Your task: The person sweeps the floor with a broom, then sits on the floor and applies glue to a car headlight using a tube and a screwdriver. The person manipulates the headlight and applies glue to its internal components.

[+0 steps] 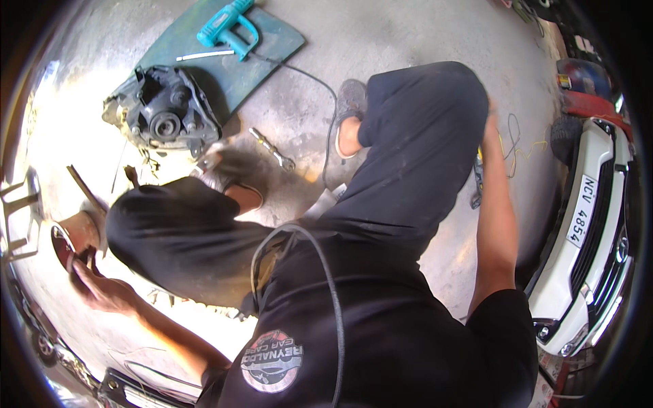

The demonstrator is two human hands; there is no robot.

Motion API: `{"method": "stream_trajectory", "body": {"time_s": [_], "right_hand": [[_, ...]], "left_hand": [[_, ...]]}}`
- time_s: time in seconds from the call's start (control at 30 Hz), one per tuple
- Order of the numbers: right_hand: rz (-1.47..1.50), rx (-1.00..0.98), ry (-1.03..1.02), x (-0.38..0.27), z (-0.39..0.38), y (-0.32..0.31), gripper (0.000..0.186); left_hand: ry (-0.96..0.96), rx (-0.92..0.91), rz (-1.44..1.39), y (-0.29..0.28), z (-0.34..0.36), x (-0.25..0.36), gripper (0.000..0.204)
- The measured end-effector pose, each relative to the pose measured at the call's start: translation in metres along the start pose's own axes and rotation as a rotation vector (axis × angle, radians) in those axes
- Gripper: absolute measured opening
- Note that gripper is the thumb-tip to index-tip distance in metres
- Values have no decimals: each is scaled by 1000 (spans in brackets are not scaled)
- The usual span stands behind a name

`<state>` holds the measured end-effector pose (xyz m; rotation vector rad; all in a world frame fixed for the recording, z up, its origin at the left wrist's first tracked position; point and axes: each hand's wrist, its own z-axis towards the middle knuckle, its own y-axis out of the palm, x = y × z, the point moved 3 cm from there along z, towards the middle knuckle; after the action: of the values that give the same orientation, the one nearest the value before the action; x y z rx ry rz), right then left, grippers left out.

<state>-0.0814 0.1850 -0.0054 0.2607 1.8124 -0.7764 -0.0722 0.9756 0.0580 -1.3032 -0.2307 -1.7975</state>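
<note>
My left hand [98, 289] is at lower left with fingers curled on a dark piece, too unclear to name, at the rim of a rusty cylindrical container [80, 232]. My right hand [491, 129] reaches down beside my bent right knee, its fingers mostly hidden and blurred. Just below it lie tools [477, 183], partly behind the knee, and thin wires [513, 149]. Between my legs and the board lies a wrench [277, 151]. A grey cord [326, 292] crosses my dark shirt.
A black headlamp housing [163, 109] rests by a green board [269, 47] bearing a teal corded heat gun [224, 27] and a white stick [204, 56]. A white bumper [551, 292] with a black grille lines the right side. A metal frame [20, 211] stands far left.
</note>
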Motion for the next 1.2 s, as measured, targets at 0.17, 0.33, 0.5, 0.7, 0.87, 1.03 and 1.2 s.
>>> {"method": "stream_trajectory", "body": {"time_s": [0.17,0.33,0.5,0.7,0.87,1.03,1.2], "right_hand": [[-230,-11,521,180,-91,-24,39],[-378,-102,836,245,-175,-24,39],[-484,-215,966,242,-177,4,39],[-570,-302,968,227,-115,33,39],[-630,-352,960,204,-74,31,39],[-698,-408,934,185,-31,23,39],[-745,-456,924,172,-7,14,39]], "left_hand": [[-1046,-346,205,-75,-172,-204,40],[-1528,-711,383,-131,-325,-204,40],[-1748,-742,554,-164,-331,-149,39],[-1902,-816,562,-105,-362,-103,39],[-1935,-902,353,8,-426,-89,39],[-1938,-907,124,126,-497,-67,39],[-1938,-853,12,198,-538,-47,38]]}}
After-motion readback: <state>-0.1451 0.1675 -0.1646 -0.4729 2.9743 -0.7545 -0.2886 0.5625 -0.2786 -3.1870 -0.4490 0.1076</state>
